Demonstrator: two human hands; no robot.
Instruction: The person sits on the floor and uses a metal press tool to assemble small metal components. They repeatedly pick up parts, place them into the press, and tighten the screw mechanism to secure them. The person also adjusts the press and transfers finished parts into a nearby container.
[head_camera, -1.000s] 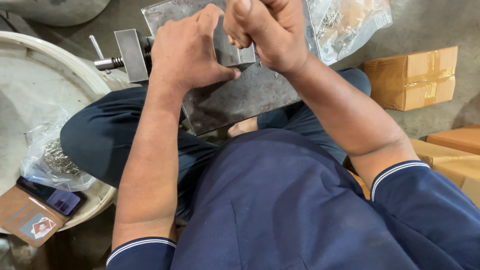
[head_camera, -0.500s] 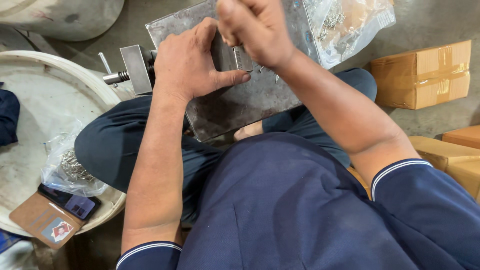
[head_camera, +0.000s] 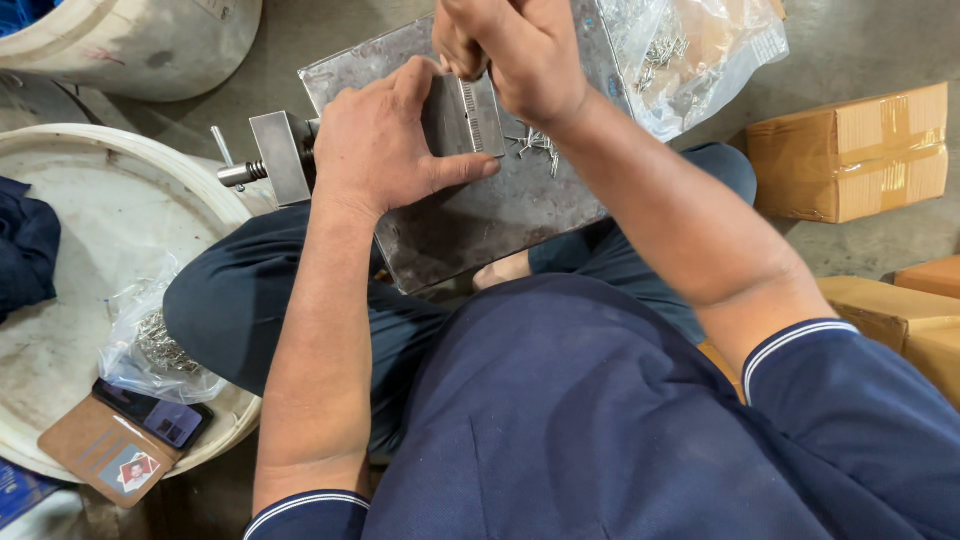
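Note:
A grey steel plate (head_camera: 480, 215) rests across my lap. On it lies a small toothed metal block (head_camera: 470, 115), like a comb-shaped jig. My left hand (head_camera: 385, 145) presses down on the block, thumb stretched along its near edge. My right hand (head_camera: 510, 50) is bunched above the block's teeth, fingertips pinched together; what they pinch is too small to see. A few loose thin metal pins (head_camera: 535, 143) lie on the plate beside the block. A clear plastic bag of pins (head_camera: 690, 60) sits at the plate's far right corner.
A small metal vise with a screw handle (head_camera: 270, 160) stands at the plate's left. A round white tub lid (head_camera: 80, 200) on the left holds another bag of pins (head_camera: 155, 340), a phone in a brown wallet case (head_camera: 125, 445) and dark cloth. Cardboard boxes (head_camera: 850, 150) stand right.
The view has shifted, so plate and hands sit higher in the frame. Both hands stay on the block; my right hand has edged slightly toward its teeth.

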